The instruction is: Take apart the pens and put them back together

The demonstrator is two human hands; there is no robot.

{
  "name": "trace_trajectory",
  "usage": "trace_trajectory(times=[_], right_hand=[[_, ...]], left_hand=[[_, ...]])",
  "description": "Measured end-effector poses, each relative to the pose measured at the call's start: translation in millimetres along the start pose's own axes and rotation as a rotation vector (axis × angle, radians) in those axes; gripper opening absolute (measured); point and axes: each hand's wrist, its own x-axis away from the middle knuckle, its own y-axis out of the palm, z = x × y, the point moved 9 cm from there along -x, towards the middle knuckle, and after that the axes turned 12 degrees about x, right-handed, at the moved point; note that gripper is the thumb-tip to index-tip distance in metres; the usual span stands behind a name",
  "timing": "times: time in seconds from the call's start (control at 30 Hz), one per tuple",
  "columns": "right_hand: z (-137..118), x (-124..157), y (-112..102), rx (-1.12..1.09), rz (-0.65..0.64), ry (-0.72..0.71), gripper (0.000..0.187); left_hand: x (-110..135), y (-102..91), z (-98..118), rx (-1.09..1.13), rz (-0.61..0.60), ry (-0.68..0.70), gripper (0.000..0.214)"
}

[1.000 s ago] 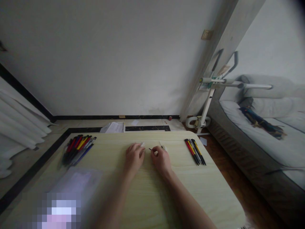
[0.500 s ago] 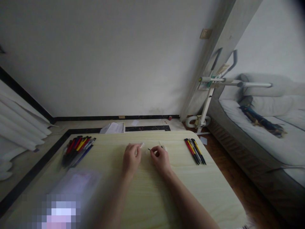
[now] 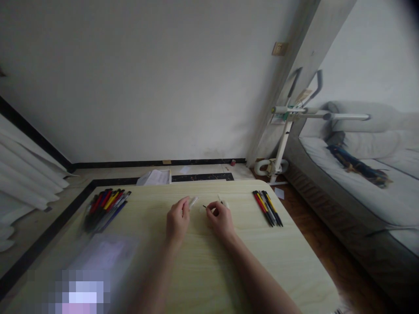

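My left hand (image 3: 177, 221) is closed near the middle of the table, its fingers on a short clear tube (image 3: 194, 202) that looks like a pen barrel. To its right, my right hand (image 3: 220, 219) pinches a thin dark piece (image 3: 204, 206) between thumb and forefinger; its far end is hidden by the fingers. Just beyond the right knuckles lie a thin dark-and-clear stick (image 3: 220, 199) and a small whitish thing (image 3: 227, 204), both partly hidden and too small to name. The two hands are apart.
Several pens in red, yellow and black lie in a row (image 3: 267, 208) on the right of the wooden table (image 3: 203, 270). A larger heap of pens (image 3: 106, 207) is at the left, with a blurred clear plastic sheet (image 3: 104, 253) nearer. Beyond the right edge stand exercise equipment (image 3: 284, 144) and a sofa (image 3: 366, 196).
My left hand has shifted slightly left and turned, so more of the clear tube shows. My right hand stays nearly in place with the thin dark piece. The view has tilted a little.
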Motion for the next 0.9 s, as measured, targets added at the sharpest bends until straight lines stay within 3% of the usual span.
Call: trace_trajectory(times=[0.33,0.9], right_hand=[[2.7,-0.8,1.1,-0.022,0.018,-0.010,0.012],[-0.4,-0.4,-0.8,-0.029,0.020,-0.030,0.011]], left_hand=[[0.2,-2.7,5.5,-0.077,0.031,0.045,0.025],[1.4,-5.3,1.7,-0.021,-0.001,0.025,0.023]])
